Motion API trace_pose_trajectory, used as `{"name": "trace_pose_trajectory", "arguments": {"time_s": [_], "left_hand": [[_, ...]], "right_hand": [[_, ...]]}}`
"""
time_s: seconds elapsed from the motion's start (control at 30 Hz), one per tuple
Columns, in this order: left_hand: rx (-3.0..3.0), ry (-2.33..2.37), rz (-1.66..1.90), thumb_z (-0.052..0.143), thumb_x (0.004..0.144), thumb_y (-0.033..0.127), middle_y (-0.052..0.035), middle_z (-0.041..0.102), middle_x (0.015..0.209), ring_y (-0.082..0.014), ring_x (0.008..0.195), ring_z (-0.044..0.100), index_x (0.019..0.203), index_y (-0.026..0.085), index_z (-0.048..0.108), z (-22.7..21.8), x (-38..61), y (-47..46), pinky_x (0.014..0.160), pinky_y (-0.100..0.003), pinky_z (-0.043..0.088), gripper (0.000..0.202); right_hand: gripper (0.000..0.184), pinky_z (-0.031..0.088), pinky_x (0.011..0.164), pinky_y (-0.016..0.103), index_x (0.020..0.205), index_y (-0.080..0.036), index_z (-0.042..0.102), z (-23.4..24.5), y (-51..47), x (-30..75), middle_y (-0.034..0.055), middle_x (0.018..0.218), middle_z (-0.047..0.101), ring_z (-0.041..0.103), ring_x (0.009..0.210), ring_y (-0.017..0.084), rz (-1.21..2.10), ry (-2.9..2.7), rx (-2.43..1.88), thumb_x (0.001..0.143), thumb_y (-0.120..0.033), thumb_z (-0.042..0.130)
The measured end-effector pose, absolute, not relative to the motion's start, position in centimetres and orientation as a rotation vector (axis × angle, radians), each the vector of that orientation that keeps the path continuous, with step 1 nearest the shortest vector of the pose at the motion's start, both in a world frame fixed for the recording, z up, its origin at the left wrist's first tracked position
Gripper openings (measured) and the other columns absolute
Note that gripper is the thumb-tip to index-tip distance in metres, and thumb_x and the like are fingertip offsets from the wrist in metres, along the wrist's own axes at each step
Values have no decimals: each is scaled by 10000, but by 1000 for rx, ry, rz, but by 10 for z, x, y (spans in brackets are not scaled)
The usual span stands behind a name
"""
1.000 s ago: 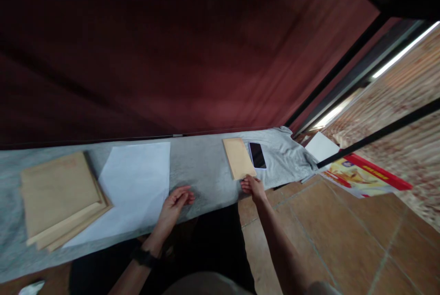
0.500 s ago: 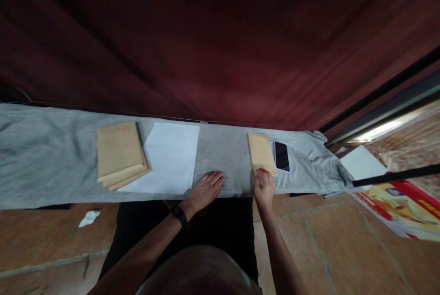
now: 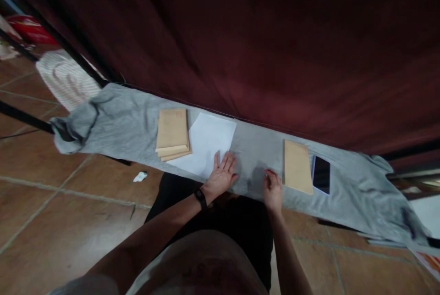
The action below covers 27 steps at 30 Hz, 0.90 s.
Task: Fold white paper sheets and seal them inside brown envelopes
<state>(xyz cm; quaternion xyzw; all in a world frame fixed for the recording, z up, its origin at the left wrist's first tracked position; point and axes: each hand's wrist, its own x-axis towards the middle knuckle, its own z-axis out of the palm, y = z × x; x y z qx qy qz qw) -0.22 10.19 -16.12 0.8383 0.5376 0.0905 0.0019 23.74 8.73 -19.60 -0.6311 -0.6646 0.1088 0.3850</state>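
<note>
My left hand (image 3: 222, 175) lies with its fingers spread over the right edge of the white paper sheets (image 3: 211, 136). A dark band circles its wrist. Left of the sheets, and partly over them, is a stack of brown paper envelopes (image 3: 173, 129). My right hand (image 3: 272, 190) hovers at the front of the bench, fingers curled together; whether anything is between them I cannot make out. Just to its right lies another brown envelope (image 3: 297, 166), apart from the fingers.
A phone (image 3: 321, 175) with a dark screen lies right of the single envelope. Grey cloth (image 3: 259, 146) covers the narrow bench. Behind it hangs a dark red curtain (image 3: 261, 65). A crumpled white scrap (image 3: 140, 176) is on the tiled floor.
The view has turned leftward. My right hand has come off the lower edge of the right-hand envelope and sits left of it. My left hand has moved onto the paper, fingers spreading.
</note>
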Motion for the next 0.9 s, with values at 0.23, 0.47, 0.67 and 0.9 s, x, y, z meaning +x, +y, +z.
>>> {"name": "trace_pose_trajectory", "arguments": {"time_s": [0.23,0.47,0.67,0.9], "left_hand": [[2414,1999,258,392,1000,481,-274,320,1563,-397,1484,246,1495,33,367,-180,-16,94,1175,-668,137,669],[2352,1995,215,337,1009,318,-285,354,1539,-399,1459,307,1472,3,393,-180,-12,99,1159,-651,211,563],[2323,1995,274,313,988,241,-296,420,1496,-362,1435,372,1486,0,360,-178,-15,99,1150,-603,268,555],[2314,2031,400,375,999,372,-267,489,1461,-346,1404,428,1416,20,466,-179,-20,95,1156,-523,319,554]], "right_hand": [[293,430,995,450,1132,-197,649,-206,98,194,115,1172,660,566,1129,247,262,-1836,-1548,951,-237,423],[303,405,983,423,1198,-215,614,-209,95,194,104,1212,644,547,1152,245,134,-1927,-1568,957,-213,431],[314,394,964,404,1223,-217,603,-210,92,190,104,1222,640,544,1135,243,87,-1935,-1601,963,-209,428],[321,384,959,399,1234,-214,594,-211,92,188,104,1212,642,544,1121,243,58,-1944,-1604,972,-212,409]]}}
